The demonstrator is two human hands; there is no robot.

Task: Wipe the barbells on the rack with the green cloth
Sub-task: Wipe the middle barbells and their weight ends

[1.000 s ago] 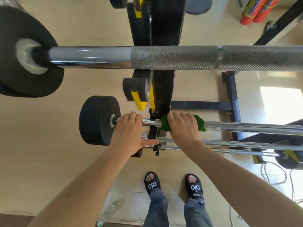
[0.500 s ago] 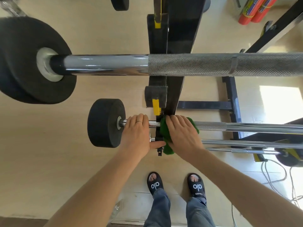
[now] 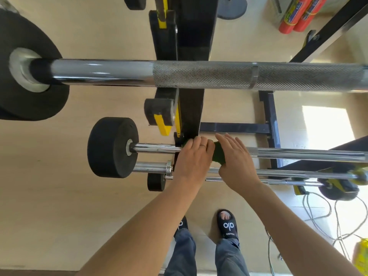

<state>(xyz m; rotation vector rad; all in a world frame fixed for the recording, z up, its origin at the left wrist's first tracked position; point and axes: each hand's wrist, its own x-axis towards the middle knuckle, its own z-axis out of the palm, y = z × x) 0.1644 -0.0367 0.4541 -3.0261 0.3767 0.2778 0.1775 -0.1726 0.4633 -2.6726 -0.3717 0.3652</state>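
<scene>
The green cloth [image 3: 219,154] is draped over the middle barbell [image 3: 155,149], which carries a black plate [image 3: 111,147] on its left end. My left hand [image 3: 194,158] curls over this bar and the cloth's left part, just right of the rack upright [image 3: 191,108]. My right hand [image 3: 237,162] lies on the cloth's right part with its fingers stretched out past the bar. A thick knurled barbell [image 3: 199,76] hangs higher, closer to the camera. Two thinner bars [image 3: 151,166] [image 3: 298,183] lie below the hands.
Large black plate [image 3: 25,76] sits on the thick bar's left end. Yellow-tipped rack hooks [image 3: 162,116] stick out beside the upright. Red cylinders [image 3: 294,14] stand at the far right. Cables [image 3: 338,216] trail on the floor at right. My sandalled feet [image 3: 228,224] stand below.
My left hand slid right along the middle barbell, from beside the plate onto the cloth past the upright. My right hand shifted right and its fingers straightened.
</scene>
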